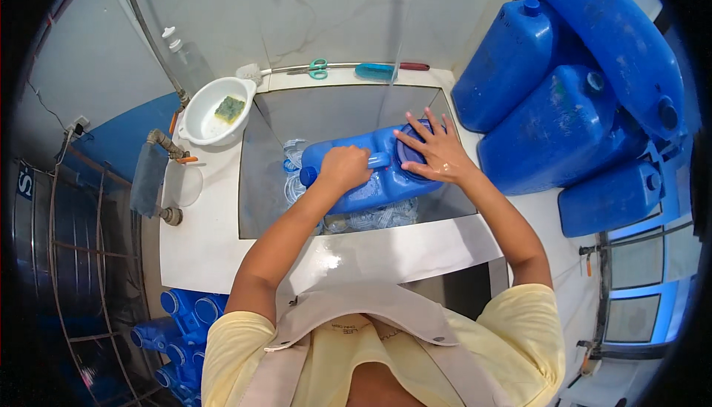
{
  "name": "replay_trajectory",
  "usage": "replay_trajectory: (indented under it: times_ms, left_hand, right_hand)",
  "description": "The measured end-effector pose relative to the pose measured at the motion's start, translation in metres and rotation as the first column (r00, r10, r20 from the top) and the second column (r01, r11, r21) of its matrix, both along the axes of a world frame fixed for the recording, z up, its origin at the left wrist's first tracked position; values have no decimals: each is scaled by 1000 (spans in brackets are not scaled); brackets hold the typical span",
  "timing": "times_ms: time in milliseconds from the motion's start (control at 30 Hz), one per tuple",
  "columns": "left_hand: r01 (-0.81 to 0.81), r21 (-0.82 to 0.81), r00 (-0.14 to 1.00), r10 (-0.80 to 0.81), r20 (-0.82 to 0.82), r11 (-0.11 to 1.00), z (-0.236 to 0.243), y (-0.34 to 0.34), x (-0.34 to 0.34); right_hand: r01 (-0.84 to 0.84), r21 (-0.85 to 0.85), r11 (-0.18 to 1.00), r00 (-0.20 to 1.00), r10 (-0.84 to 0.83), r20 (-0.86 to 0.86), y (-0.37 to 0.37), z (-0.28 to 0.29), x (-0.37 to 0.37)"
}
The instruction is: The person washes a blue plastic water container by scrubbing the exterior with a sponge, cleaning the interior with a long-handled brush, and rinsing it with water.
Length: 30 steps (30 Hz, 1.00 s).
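Blue water jug (382, 188) lies under the left hand (347, 168), clenched around its handle (380, 160), and the right hand (443, 156), splayed across its cap (409, 153).

Behind the sink (273, 121) I see a pale wall (319, 7) with grey marble-like veins. The white surface (194, 255) runs around the sink, and light glints wetly off its front strip. Left of the sink, a grey wall (78, 51) meets a blue lower panel (115, 140), with a rusty rod frame (55, 242) in front of something dark. Far right of it, blue-edged panes (635, 262) stand; windows or doors, I can't tell.
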<state>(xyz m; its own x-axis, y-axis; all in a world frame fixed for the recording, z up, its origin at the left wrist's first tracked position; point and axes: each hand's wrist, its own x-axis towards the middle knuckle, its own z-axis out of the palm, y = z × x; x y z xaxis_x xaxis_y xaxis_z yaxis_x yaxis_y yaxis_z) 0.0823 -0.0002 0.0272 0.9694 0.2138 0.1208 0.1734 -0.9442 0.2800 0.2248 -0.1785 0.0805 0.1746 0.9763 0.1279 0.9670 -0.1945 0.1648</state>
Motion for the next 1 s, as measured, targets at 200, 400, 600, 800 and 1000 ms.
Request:
replay_trajectory:
  times_ms: [200, 400, 600, 800, 1000]
  left_hand:
    - [-15, -28, 999, 16, 41, 1000, -1, -14, 10]
    - [-102, -28, 995, 102, -3, 994, -2, -9, 10]
    - [-90, -18, 996, 90, -1, 996, 3, -8, 8]
    - [-402, -94, 913, 406, 30, 911, -16, 40, -36]
    - [-598, -289, 788, 613, -46, 747, -26, 36, -14]
  right_hand:
    - [419, 157, 894, 908, -410, -88, 5, -25, -6]
    - [573, -557, 601, 667, -737, -109, 16, 34, 3]
    - [113, 249, 962, 975, -156, 159, 16, 10, 23]
    - [302, -357, 884, 670, -464, -580, 67, 47, -11]
    - [567, 9, 824, 116, -69, -991, 130, 9, 99]
